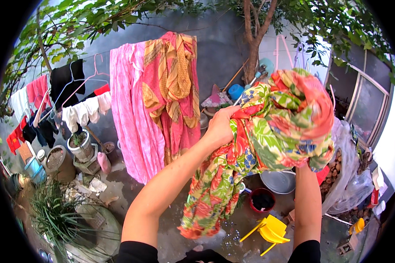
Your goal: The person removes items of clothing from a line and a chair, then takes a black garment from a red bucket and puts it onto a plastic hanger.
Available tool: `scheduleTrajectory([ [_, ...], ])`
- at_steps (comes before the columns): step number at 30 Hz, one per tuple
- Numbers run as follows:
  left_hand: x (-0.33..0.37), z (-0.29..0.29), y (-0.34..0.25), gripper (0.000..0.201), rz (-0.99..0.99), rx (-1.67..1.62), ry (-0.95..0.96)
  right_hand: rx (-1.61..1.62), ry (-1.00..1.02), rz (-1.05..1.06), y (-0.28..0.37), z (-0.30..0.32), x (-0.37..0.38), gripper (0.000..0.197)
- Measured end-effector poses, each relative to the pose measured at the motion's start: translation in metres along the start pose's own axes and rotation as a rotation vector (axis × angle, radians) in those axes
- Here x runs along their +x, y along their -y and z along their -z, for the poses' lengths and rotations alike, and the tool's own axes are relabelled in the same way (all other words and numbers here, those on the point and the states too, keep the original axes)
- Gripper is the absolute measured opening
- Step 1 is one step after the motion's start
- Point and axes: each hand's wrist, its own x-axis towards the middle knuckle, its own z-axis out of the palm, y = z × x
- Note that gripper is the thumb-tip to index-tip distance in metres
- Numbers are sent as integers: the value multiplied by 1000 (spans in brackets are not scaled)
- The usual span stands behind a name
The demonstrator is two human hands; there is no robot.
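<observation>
- At 8 o'clock from mid-view, a grass clump (52,215) spilled over the rounded edge of a stone slab (107,225).
- Near 10, the pink cloth (136,118) hung with a long left edge; at 11, the gold-red cloth (180,87) hung right beside it.
- Around 7, bare wet ground (169,212) showed between the left forearm (158,193) and the drooping tail of the floral cloth (289,122).
- The floral cloth was held up in front of the person at 3, its tail hanging toward 6; a strip of ground parted that tail from the yellow chair (274,228) at 5.
- At 4, a plastic sheet (351,197) over a heap narrowed the right side.
- At 9, small, limp white socks (87,111) hung in a row above a tapered pot (80,151).
- The pink cloth was mottled and finely pleated; the gold-red cloth sagged in thick, twisted folds.
- Near centre, toward 2, the left hand (221,125) clasped a gathered fold, knuckles close together, fingertips buried.
- The floral cloth was crumpled into a loose coil of red, green, blue and yellow.
- At 4, a round red basin (273,201) sat near a shallow grey basin (281,182).
- The right forearm (307,201) rose to the bundle's underside; cloth hid the right hand, so I cannot tell how its fingers were set.
- The plastic sheet was clear, glossy and wrinkled.
</observation>
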Motion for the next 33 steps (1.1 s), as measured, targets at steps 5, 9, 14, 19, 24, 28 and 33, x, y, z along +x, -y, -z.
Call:
scheduleTrajectory([
  [5, 34, 0, 9, 20, -80, -34, -31, 48, 52, 46, 22, 15, 16, 41],
  [9, 55, 18, 7, 13, -82, -260, 30, 94, 114, 16, 12, 29, 22, 41],
  [14, 86, 25, -2, 9, -155, -355, -50, 97, 196, -31, 0, 70, 7, 42],
  [19, 135, 32, -3, 13, -225, -330, -85, -222, -164, -58, -35, 101, -15, 16],
  [24, 225, 57, 5, 5, -175, -668, -279, -385, -335, -128, -87, 95, -44, 12],
  [28, 333, 110, -7, 19, -321, -715, -513, -368, -379, -169, -111, 90, -48, 14],
  [33, 390, 212, 24, 62, 285, 568, -1058, -303, -278, -256, -129, 27, -46, 13],
])
